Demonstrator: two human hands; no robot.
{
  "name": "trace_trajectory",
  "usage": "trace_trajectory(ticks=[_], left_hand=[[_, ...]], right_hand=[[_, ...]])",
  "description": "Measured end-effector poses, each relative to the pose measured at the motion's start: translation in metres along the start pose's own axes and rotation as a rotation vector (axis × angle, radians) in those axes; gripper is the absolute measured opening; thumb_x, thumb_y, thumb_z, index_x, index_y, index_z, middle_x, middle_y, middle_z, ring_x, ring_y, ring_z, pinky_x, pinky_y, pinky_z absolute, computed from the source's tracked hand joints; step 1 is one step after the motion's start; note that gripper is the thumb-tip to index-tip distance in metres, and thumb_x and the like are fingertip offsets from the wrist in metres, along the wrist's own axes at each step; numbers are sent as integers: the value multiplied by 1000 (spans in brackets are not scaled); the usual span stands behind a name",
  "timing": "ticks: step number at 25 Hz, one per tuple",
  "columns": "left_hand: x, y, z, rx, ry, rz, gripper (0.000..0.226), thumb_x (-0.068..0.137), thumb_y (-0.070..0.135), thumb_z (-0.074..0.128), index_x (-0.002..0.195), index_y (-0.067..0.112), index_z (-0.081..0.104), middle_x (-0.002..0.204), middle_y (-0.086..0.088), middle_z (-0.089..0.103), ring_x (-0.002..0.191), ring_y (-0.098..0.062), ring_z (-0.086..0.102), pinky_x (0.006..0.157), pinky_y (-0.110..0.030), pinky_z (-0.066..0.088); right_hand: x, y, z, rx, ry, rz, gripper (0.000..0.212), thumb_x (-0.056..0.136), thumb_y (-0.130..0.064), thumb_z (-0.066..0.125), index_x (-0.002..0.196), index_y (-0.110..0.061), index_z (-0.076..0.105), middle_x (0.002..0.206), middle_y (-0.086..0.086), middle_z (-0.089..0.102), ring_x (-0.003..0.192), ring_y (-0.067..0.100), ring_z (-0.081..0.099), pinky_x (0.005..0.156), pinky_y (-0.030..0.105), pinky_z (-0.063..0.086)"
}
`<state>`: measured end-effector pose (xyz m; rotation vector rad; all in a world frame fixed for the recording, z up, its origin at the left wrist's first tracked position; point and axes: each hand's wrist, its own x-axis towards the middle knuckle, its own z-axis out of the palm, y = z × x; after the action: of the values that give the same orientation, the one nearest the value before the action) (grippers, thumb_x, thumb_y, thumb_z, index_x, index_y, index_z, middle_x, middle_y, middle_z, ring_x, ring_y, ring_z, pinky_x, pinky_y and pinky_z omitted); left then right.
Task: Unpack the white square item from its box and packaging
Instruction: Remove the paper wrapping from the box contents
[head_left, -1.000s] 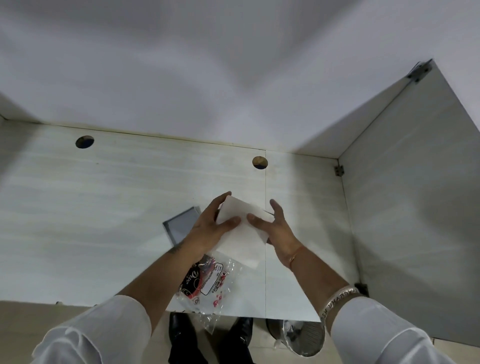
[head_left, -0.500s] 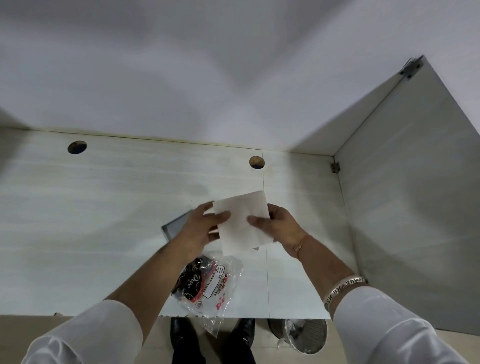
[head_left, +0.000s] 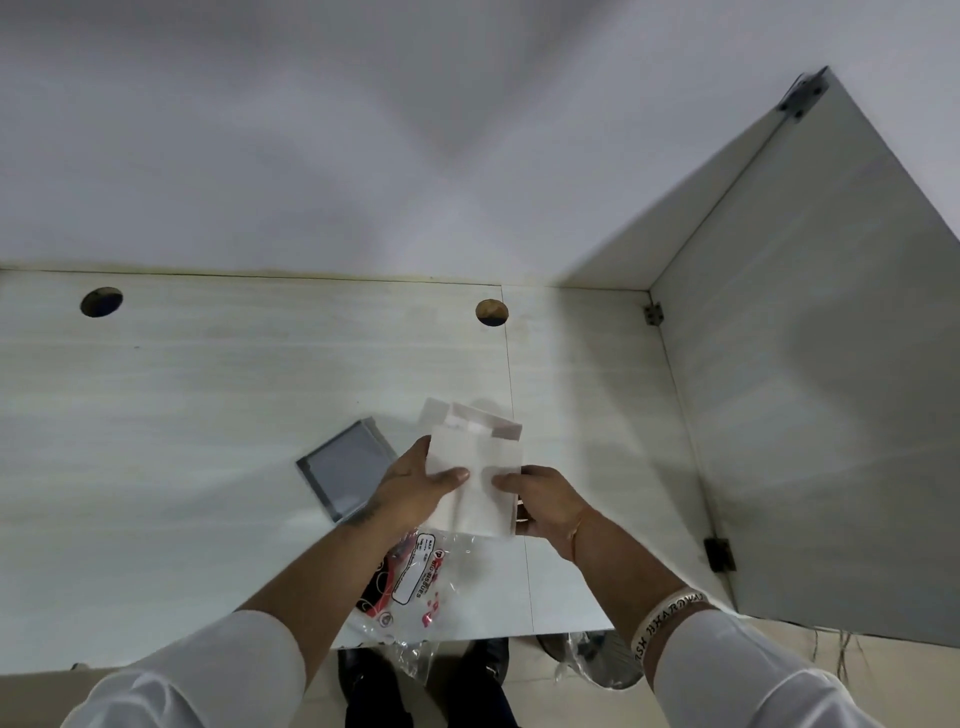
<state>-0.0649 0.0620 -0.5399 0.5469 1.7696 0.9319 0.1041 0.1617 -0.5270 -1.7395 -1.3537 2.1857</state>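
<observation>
Both hands hold a white square item in a thin translucent sleeve (head_left: 475, 483) above the desk. My left hand (head_left: 410, 486) grips its left edge with the thumb on top. My right hand (head_left: 540, 499) grips its lower right edge, thumb also on top. The sleeve's open flap (head_left: 470, 418) with an adhesive strip sticks out at the far end. A grey square box part (head_left: 343, 470) lies flat on the desk just left of my left hand. Whether the white item is partly slid out is blurred.
A clear plastic bag with red and black print (head_left: 410, 587) lies at the desk's front edge under my left forearm. The pale wooden desk (head_left: 208, 415) has two cable holes (head_left: 101, 301) (head_left: 491, 312). A side panel (head_left: 810, 415) stands at right. A bin (head_left: 608, 660) sits on the floor.
The white item has been turned from a tilted, raised pose to lie flatter and lower between the hands. The sleeve's flap now shows at its far end.
</observation>
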Motion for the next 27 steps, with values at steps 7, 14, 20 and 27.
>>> trace_trajectory(ticks=[7,14,20,27], left_hand=[[62,34,4,442,-58,3,47,97,23,49,143,16,42,138,-11,43,134,-30,42,104,-33,38],[75,26,14,559,54,28,45,96,23,52,139,11,47,136,-16,42,127,-38,48,106,-40,43],[69,20,13,561,90,-5,40,96,20,50,134,10,46,132,-16,45,123,-35,51,99,-35,45],[71,17,8,552,100,-25,46,89,17,54,135,15,49,127,-15,55,111,-30,55,80,-27,40]], right_hand=[[44,-1,18,-47,452,-125,36,66,-43,85,91,-18,75,100,6,81,89,27,77,84,43,64],[58,-4,17,-240,577,-154,33,84,-33,78,108,-12,76,97,3,75,93,26,71,74,29,55],[56,-5,23,-259,535,-136,40,95,-42,60,66,-15,62,68,4,62,70,28,58,54,27,42],[48,-12,31,-329,629,-107,33,89,-51,62,116,-33,68,99,5,72,85,33,70,41,52,59]])
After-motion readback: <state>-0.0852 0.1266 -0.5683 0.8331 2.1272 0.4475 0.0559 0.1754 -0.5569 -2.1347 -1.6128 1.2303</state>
